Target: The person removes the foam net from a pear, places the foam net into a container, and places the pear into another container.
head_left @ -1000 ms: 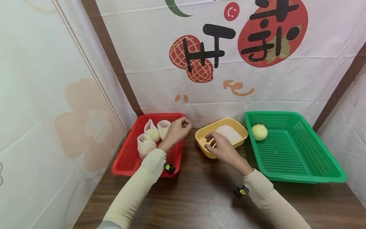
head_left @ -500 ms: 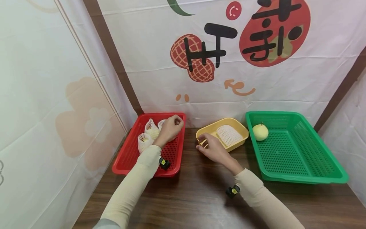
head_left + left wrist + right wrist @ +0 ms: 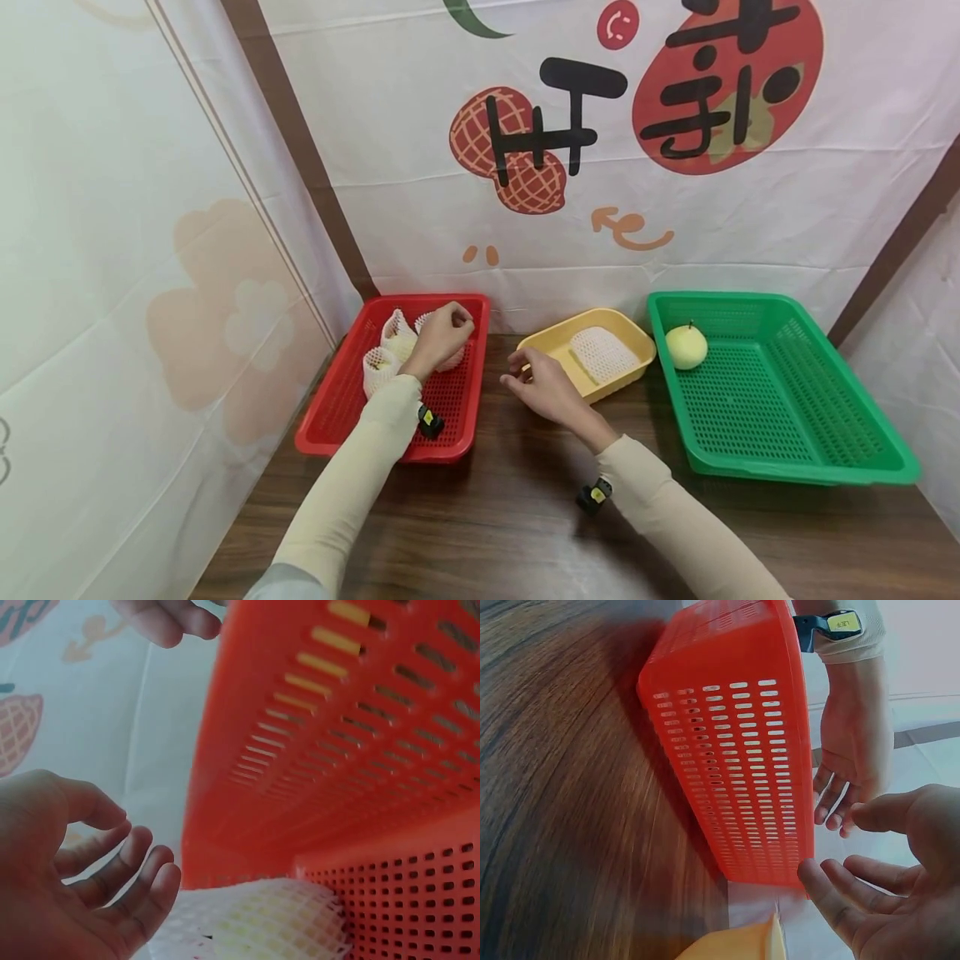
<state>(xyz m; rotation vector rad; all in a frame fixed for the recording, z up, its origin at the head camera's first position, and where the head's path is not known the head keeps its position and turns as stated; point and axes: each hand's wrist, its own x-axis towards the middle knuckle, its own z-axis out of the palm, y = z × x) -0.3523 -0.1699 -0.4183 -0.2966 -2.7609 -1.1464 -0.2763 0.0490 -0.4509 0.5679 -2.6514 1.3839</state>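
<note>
My left hand point(image 3: 441, 335) hovers over the right part of the red basket point(image 3: 482, 375), fingers loosely bent, holding nothing. Below it lie several pears in white foam nets; one netted pear point(image 3: 379, 368) is at the front left, and the netted pear point(image 3: 277, 919) nearest the hand shows in the left wrist view. My right hand point(image 3: 549, 389) is in the air between the red basket and the yellow basket point(image 3: 551, 336), its fingers apart and nothing between them. In the right wrist view its fingertips point(image 3: 810, 874) appear near the red rim; contact cannot be told.
The yellow basket contains a flattened white foam net point(image 3: 602, 354). On the right, a green basket point(image 3: 757, 408) holds one bare pear point(image 3: 686, 347) at its left side. A wooden table point(image 3: 495, 517) lies in front, and a printed cloth point(image 3: 405, 167) hangs behind.
Both hands have shifted left. The left hand now sits further over the red basket, while the right has drawn away from above the yellow basket. The view has shifted slightly.
</note>
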